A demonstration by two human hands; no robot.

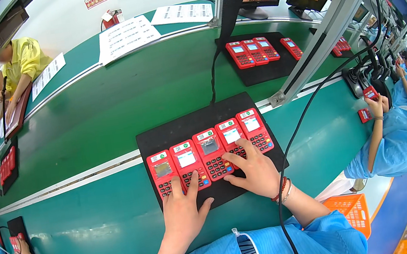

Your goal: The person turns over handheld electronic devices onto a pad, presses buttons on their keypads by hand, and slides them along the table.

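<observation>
five red, slab-shaped keypad terminals [209, 146] lie in a row on a flat black mat [187, 124] atop the smooth green surface [97, 227]; the left grip [182, 215] spreads over the leftmost two, the right grip [257, 172], also spread, over the third and fourth.

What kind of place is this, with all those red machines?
It looks like a factory, probably an assembly or testing line: matching red machines sit in a row on a black mat, along a long green table, and a worker in blue holds another.
</observation>
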